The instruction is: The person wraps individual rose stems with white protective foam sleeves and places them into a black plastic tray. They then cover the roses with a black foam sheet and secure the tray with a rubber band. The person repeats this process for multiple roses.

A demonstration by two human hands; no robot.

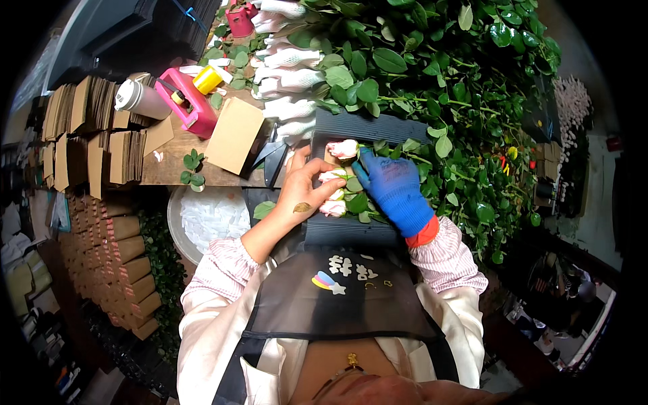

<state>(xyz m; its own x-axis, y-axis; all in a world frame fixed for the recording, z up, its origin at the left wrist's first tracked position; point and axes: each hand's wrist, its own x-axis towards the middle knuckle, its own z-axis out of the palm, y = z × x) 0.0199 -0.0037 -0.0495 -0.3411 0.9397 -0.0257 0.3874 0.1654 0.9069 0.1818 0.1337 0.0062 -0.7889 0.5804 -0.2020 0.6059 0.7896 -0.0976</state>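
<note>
My bare left hand (302,185) curls its thumb and fingers around a pale pink rose head (331,176). Another pink-white rose (333,206) lies just below that thumb, nearer my body. My right hand (397,187), in a blue knit glove, has its fingertips closed at the neck of a third rose (343,148), farther from me; the grip is partly hidden. Green leaves show between the two hands. Beneath the flowers is a black ribbed pad (351,233), its far part visible beyond the roses.
Leafy stems (466,101) are piled at right. White mesh sleeves (290,84) line the far middle. At left are black scissors (273,162), a cardboard piece (233,135), a pink container (189,104), a white bottle (140,99) and a tub of white pieces (214,219).
</note>
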